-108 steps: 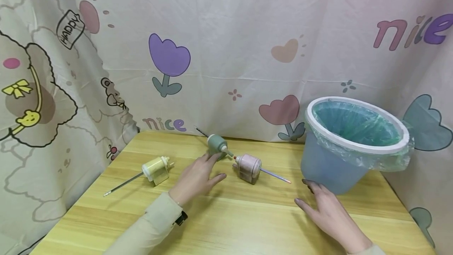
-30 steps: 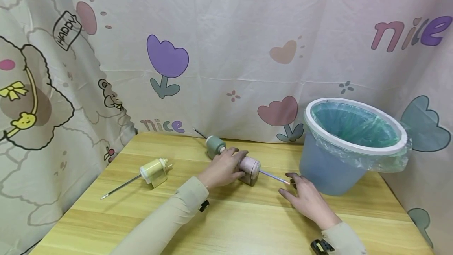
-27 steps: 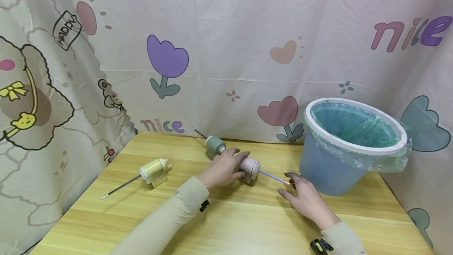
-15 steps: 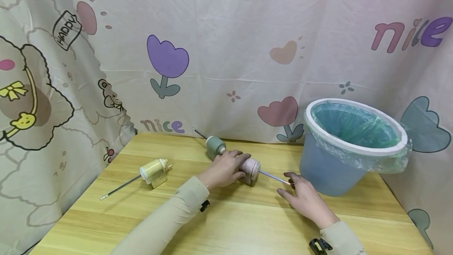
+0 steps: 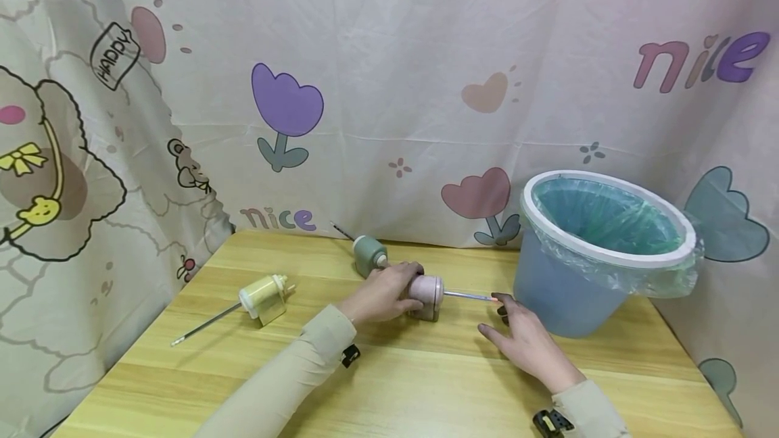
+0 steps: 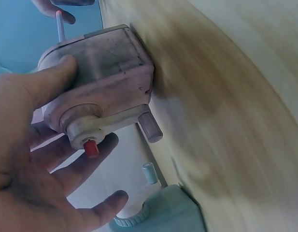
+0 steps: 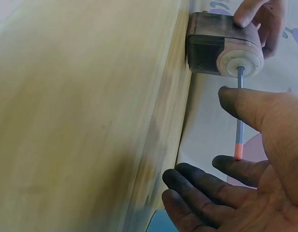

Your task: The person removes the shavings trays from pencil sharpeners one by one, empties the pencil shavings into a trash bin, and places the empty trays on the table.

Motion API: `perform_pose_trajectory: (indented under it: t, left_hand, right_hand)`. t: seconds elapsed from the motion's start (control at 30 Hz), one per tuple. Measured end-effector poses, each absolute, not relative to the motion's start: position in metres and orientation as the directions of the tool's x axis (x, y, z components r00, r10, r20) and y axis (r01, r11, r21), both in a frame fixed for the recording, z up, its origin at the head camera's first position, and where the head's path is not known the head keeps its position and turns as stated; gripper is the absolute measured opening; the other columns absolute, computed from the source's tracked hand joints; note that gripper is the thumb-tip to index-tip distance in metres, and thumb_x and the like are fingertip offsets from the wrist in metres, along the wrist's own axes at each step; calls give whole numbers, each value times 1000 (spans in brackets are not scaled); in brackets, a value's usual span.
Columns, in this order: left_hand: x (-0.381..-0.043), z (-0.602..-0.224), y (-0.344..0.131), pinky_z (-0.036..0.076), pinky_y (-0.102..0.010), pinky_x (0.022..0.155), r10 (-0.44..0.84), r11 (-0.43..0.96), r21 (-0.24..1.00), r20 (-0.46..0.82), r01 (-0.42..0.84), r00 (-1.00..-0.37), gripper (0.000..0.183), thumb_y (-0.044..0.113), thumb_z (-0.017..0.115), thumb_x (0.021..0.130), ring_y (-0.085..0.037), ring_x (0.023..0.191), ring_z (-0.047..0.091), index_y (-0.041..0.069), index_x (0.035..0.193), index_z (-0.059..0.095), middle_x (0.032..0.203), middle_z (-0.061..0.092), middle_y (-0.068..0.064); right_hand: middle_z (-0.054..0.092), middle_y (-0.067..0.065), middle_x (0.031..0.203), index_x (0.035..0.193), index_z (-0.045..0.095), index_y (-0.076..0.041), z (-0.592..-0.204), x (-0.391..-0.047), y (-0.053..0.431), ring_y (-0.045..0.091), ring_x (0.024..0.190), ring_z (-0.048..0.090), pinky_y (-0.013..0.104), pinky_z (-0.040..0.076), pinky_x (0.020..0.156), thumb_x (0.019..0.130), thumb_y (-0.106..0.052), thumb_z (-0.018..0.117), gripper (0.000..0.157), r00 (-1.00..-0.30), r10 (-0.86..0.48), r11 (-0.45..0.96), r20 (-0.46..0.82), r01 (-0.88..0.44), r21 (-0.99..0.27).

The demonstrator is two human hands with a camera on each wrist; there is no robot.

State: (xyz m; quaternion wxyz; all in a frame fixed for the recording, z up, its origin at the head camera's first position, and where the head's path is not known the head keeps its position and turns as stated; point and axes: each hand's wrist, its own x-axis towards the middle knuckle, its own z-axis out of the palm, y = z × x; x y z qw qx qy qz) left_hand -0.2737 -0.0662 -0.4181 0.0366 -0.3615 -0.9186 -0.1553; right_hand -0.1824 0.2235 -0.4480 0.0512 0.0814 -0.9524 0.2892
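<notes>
My left hand (image 5: 379, 295) holds a pink crank pencil sharpener (image 5: 428, 290) on the table, thumb on its near side and fingers over the back. Its crank handle (image 6: 122, 120), with a red knob at the hub, faces left. From the opposite end sticks a pencil (image 7: 240, 128) with an orange-pink tip, pointing right. My right hand (image 5: 528, 338) is at that tip: the index fingertip is right at the pencil's end, the thumb lies apart nearer the sharpener, and the other fingers are loosely spread. Just behind the left hand stands a green sharpener (image 5: 368, 253) with a dark pencil in it.
On the left of the wooden table (image 5: 420, 391) stands a yellow sharpener (image 5: 263, 296) with a pencil (image 5: 207, 324) pointing front-left. A blue bin (image 5: 560, 296) with a green liner is at the back right, close beyond the right hand. A printed curtain (image 5: 389, 86) hangs behind.
The left hand has moved from the green sharpener to the pink one, and the right hand leftward to the pencil's tip. Lately the pink sharpener has turned slightly, its pencil now pointing more squarely right.
</notes>
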Motion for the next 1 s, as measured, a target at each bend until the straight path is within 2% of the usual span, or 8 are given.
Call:
perform_pose_trajectory:
  t: [0.23,0.63,1.0]
  left_hand:
    - [-270,-421,-69,61,-41,99,654,662,332,184,672,-734,54,35,79,99,-19,109,70,9,141,57,129,71,-6]
    - [-264,-424,-73,59,-41,103,633,625,445,192,642,-750,54,34,80,98,-19,114,68,8,140,58,131,71,-8]
    - [-258,-420,-74,60,-40,101,614,583,511,232,631,-755,53,34,81,98,-19,112,68,7,138,59,129,72,-9]
  right_hand:
    - [69,31,131,148,52,7,-449,-183,224,45,120,70,61,57,102,99,-33,79,69,-980,-132,827,148,-191,-528]
    - [69,32,132,149,52,10,-449,-181,224,46,121,69,61,56,105,99,-35,78,72,-982,-128,839,141,-183,-513]
    - [68,34,135,149,54,9,-447,-176,221,48,124,67,62,55,106,99,-37,77,72,-981,-143,838,132,-191,-511]
